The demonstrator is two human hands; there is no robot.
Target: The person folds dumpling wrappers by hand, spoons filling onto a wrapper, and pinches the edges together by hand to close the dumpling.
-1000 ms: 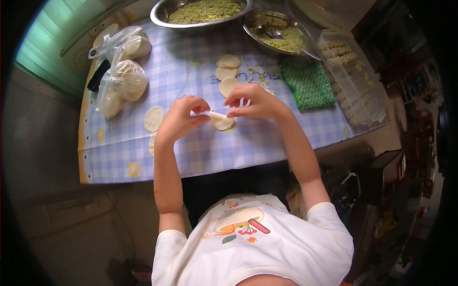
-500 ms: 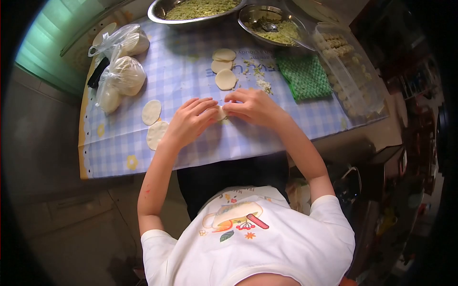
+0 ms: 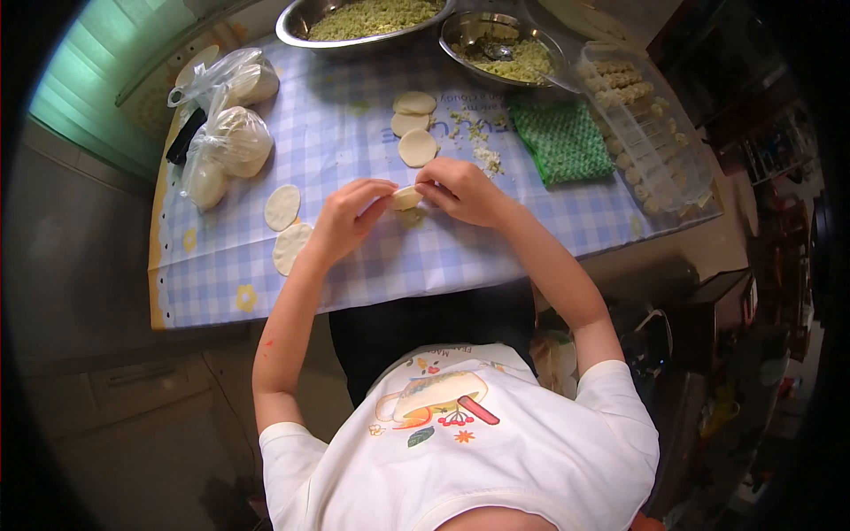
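Observation:
Between my hands is a pale, folded dumpling (image 3: 407, 197), seen edge-on with its ends covered by fingers. My left hand (image 3: 356, 212) pinches its left end between thumb and fingers. At the other end my right hand (image 3: 462, 191) is closed on it in a similar pinch. Just beyond, a round dough wrapper (image 3: 417, 148) lies flat, and two more overlap behind it. Left of my left hand are two further wrappers, one nearer (image 3: 291, 249) and one farther (image 3: 282, 207).
Bags of dough (image 3: 239, 142) sit at the left. Behind stand a large bowl of green filling (image 3: 297, 34) and a smaller bowl with a spoon (image 3: 453, 51). A green cloth (image 3: 562, 142) and a clear tray of dumplings (image 3: 651, 150) are at right. Filling crumbs (image 3: 485, 159) dot the tablecloth.
My hands have lifted slightly and opened apart a little, so more of the dumpling shows between them. My left thumb now shows below the fingers.

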